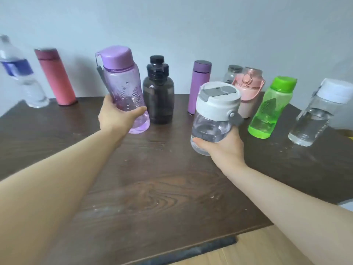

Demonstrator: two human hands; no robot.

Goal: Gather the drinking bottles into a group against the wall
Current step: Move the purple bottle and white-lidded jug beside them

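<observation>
My left hand (114, 116) grips a translucent purple bottle (122, 87) with a lilac cap, near a dark smoky bottle (158, 98). My right hand (223, 148) holds a clear bottle with a white and grey lid (214, 115), lifted in front of the row. Along the wall stand a clear plastic water bottle (21, 73), a red flask (56, 76), a purple flask (198, 87), a small clear jar-like bottle (232, 73), a pink bottle (248, 88), a green bottle (271, 108) and a clear white-capped bottle (317, 113).
The dark wooden table (152, 188) ends at a front edge low in the view, with light wooden floor (257, 249) beyond its right corner. A pale wall (172, 25) runs behind the bottles.
</observation>
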